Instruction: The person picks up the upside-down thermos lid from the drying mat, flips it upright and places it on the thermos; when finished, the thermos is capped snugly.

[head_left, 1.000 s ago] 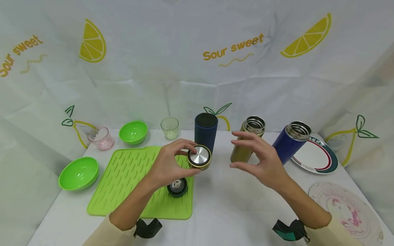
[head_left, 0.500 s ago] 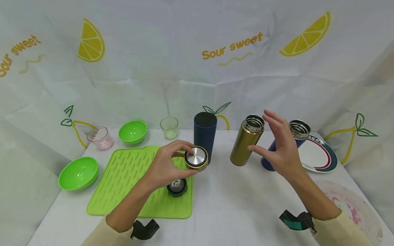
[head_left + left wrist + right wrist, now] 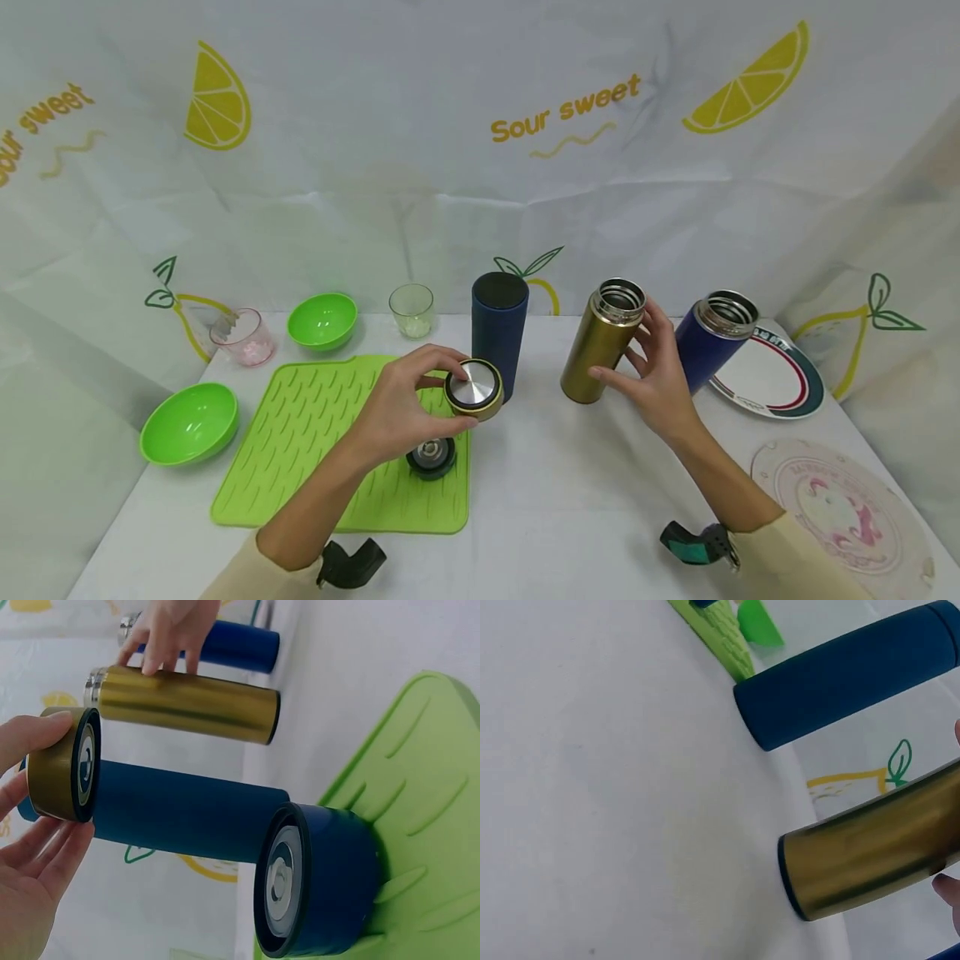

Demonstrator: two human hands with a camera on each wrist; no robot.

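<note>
Above the table (image 3: 555, 500), head view: your left hand (image 3: 405, 402) is pinching a gold lid (image 3: 474, 387); your right hand (image 3: 662, 385) is curving, half open, around a standing gold bottle (image 3: 597, 346). Left wrist: a blue lid (image 3: 334, 877) is resting on a green mat (image 3: 442, 802). Right wrist — your thumb (image 3: 949, 889) is sitting just beside the bottle.

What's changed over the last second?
The right hand swung right, in front of the open blue bottle, then back left to the gold bottle; whether it grips, I can't tell. The left hand, holding the gold lid, eased slightly left. The bottles, green mat and blue lid on it stayed put.
</note>
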